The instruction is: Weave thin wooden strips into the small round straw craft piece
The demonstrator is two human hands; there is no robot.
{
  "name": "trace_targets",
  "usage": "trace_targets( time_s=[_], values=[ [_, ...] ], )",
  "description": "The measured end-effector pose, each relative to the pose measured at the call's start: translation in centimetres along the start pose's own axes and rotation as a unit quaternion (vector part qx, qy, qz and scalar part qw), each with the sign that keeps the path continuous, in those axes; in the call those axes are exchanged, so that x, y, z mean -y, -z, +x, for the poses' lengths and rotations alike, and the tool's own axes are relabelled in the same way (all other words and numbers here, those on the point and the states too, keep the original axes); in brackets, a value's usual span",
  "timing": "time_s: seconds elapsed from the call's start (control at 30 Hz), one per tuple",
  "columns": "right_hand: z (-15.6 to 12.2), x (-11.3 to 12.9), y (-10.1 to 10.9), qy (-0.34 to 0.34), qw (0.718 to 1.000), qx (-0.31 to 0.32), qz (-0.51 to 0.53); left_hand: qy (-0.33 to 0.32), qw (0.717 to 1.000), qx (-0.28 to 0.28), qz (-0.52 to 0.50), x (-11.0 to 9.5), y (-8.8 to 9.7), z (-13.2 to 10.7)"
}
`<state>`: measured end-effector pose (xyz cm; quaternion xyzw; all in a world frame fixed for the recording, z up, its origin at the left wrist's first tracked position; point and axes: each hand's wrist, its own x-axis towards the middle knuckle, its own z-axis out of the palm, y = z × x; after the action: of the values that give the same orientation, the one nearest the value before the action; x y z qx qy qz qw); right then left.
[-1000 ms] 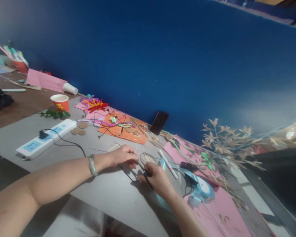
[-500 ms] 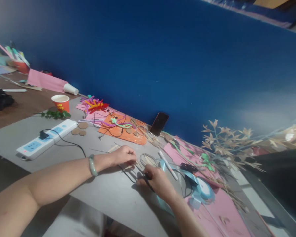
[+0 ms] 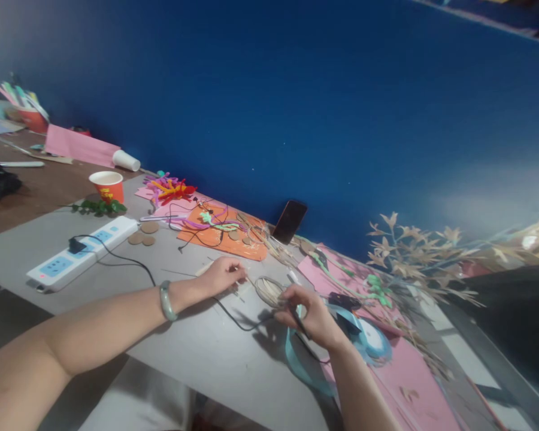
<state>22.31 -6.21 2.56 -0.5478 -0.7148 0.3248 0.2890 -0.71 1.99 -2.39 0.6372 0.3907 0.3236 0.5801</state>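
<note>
My left hand (image 3: 227,275), with a pale green bangle (image 3: 166,301) on the wrist, hovers low over the grey board with thumb and fingertips pinched together. Whatever lies between them is too small to make out. To its right, my right hand (image 3: 312,314) is closed around a slim black thing (image 3: 300,323) with a cord trailing off it; its exact kind is mostly hidden by the fingers. A coil of beige strand (image 3: 269,290) lies between the two hands. Black cord (image 3: 247,328) runs across the board beneath them.
A white power strip (image 3: 83,251) with a black plug lies left, near a paper cup (image 3: 108,187) and green leaves (image 3: 99,207). Behind are orange paper (image 3: 220,242) and a leaning phone (image 3: 290,221). Blue ribbon (image 3: 303,371), pink paper (image 3: 404,389) and dried flowers (image 3: 399,239) are right.
My right hand has moved right and slightly up, away from my left hand, carrying the black thing. My left hand stays nearly in place, still pinched.
</note>
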Motion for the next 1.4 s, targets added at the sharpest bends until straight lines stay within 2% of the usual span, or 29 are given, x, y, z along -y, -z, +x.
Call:
trace_targets(
  time_s=[0.1,0.17,0.23,0.3,0.4,0.57,0.67,0.77,0.87,0.97,1.03,1.23,1.4],
  values=[
    [0.2,-0.7,0.2,0.011,0.987,-0.136,0.087,-0.040,0.996,-0.012,0.075,-0.1,0.2,-0.2],
    [0.3,-0.9,-0.1,0.018,0.970,-0.225,0.090,-0.065,0.991,-0.018,0.111,-0.2,0.1,-0.4],
    [0.4,-0.9,-0.5,0.019,0.956,-0.282,0.074,-0.076,0.990,-0.016,0.121,-0.3,-0.1,-0.6],
    [0.5,-0.7,-1.0,0.019,0.949,-0.307,0.066,-0.076,0.991,-0.004,0.109,-0.3,-0.4,-0.8],
    [0.6,-0.2,-1.8,0.015,0.956,-0.287,0.062,-0.075,0.994,0.019,0.072,-0.6,-0.7,-1.0],
    [0.5,0.7,-3.6,-0.005,0.984,-0.147,0.102,-0.071,0.996,0.045,0.031,-1.1,-1.1,-1.4],
    [0.4,0.8,-4.6,0.000,0.988,-0.110,0.104,-0.072,0.996,0.051,0.007,-1.2,-1.3,-1.6],
    [0.3,0.8,-4.7,0.019,0.988,-0.131,0.081,-0.058,0.995,0.066,-0.041,-1.3,-1.4,-1.6],
    [0.2,0.9,-4.1,0.027,0.977,-0.200,0.066,-0.053,0.991,0.087,-0.091,-1.5,-1.4,-1.7],
    [0.2,1.0,-3.6,0.022,0.964,-0.250,0.082,-0.061,0.989,0.098,-0.095,-1.5,-1.3,-1.8],
    [0.2,1.0,-3.8,0.021,0.965,-0.244,0.094,-0.061,0.989,0.100,-0.091,-1.4,-1.3,-1.8],
    [0.2,0.8,-5.9,0.015,0.981,-0.167,0.099,-0.081,0.987,0.110,-0.086,-1.3,-1.3,-1.6],
    [0.1,1.0,-6.1,0.005,0.980,-0.164,0.108,-0.051,0.989,0.117,-0.081,-1.2,-1.1,-1.5]
  ],
)
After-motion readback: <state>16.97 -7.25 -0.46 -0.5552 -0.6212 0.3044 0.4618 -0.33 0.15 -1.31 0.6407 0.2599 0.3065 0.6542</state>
